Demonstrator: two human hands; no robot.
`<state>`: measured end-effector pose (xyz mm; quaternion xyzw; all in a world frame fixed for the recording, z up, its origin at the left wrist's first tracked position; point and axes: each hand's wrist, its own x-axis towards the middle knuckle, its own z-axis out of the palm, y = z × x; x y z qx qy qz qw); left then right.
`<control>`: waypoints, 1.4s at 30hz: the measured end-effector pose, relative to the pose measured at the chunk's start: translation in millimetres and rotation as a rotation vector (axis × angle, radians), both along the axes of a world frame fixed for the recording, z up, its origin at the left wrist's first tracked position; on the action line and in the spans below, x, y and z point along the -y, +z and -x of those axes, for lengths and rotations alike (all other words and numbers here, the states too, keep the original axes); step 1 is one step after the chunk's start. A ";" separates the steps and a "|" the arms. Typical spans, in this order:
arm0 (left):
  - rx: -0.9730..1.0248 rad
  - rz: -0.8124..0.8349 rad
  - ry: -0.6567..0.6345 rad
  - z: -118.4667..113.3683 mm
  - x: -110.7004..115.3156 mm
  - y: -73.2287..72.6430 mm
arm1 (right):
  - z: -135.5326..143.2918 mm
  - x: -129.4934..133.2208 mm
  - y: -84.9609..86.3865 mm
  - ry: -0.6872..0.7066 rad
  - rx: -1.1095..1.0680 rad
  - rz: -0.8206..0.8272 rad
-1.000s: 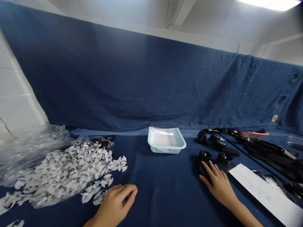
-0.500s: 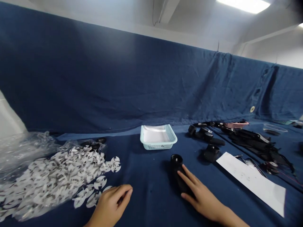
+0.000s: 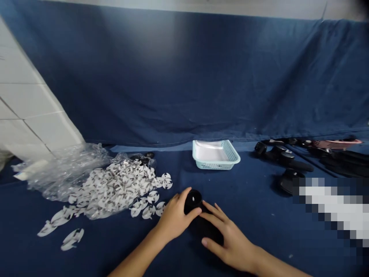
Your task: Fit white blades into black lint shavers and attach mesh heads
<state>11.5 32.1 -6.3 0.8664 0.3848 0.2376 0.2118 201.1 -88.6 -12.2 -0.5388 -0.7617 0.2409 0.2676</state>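
A black, elongated part (image 3: 208, 227) with a round, cup-like open end lies in front of me on the blue cloth. A small pale spot shows inside its opening. My left hand (image 3: 176, 215) curls thumb and fingers around that round end. Over the body of the part lies my right hand (image 3: 230, 240), fingers and thumb bent around its far and near sides. Close to my left hand, several loose white plastic pieces (image 3: 148, 211) lie beside a big heap of the same pieces (image 3: 115, 186).
Clear plastic bagging (image 3: 69, 173) spreads around the heap. A light-blue basket (image 3: 216, 166) with white lining stands further back, before a blue curtain (image 3: 178, 77). At the right are black parts (image 3: 284, 156), a pink basket (image 3: 336, 144) and a pixelated pale patch (image 3: 337, 204).
My left hand has moved right from beside the white pieces and taken hold of the black part's round end. My right hand stays on the part. The view has tilted down and turned left.
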 end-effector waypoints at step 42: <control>1.180 1.012 0.109 3.9 13.6 11.9 | 8.7 0.6 -12.3 -0.376 -1.109 0.271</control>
